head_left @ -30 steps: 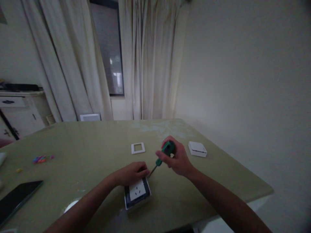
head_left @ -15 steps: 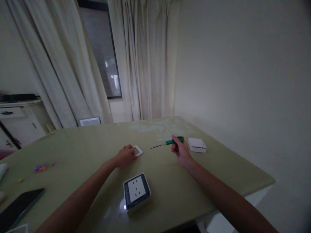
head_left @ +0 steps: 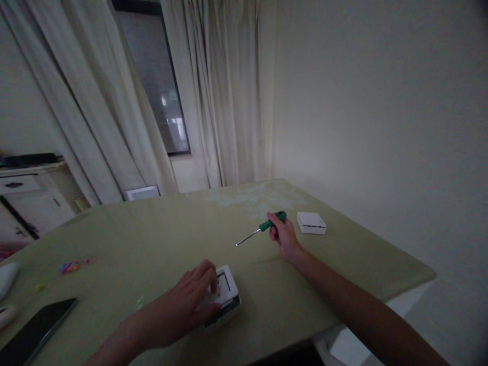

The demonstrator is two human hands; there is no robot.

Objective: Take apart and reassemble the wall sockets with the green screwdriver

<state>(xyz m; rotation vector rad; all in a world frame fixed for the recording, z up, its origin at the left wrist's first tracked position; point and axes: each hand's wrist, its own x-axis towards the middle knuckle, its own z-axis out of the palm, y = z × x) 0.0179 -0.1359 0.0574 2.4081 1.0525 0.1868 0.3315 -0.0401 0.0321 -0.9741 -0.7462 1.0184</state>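
My left hand (head_left: 196,292) has its fingers curled on a white socket cover frame (head_left: 231,278). The frame lies over the top of the socket box (head_left: 224,317) near the table's front, and a dark strip of the box shows under its near edge. Much of the socket's face is hidden under my fingers. My right hand (head_left: 282,235) grips a screwdriver (head_left: 267,224) by its green handle, held above the table with its metal shaft pointing left and slightly down.
To the right of the screwdriver sits a white box (head_left: 311,222). A dark phone (head_left: 38,328) lies at the left front, near small colourful pieces (head_left: 70,267) and a yellow bit (head_left: 39,287). The wall borders the table (head_left: 362,259) on the right.
My left hand has brought the white cover frame from mid-table back toward me and onto the socket box. The screwdriver's tip has dipped a little; my right hand stays nearly in place.
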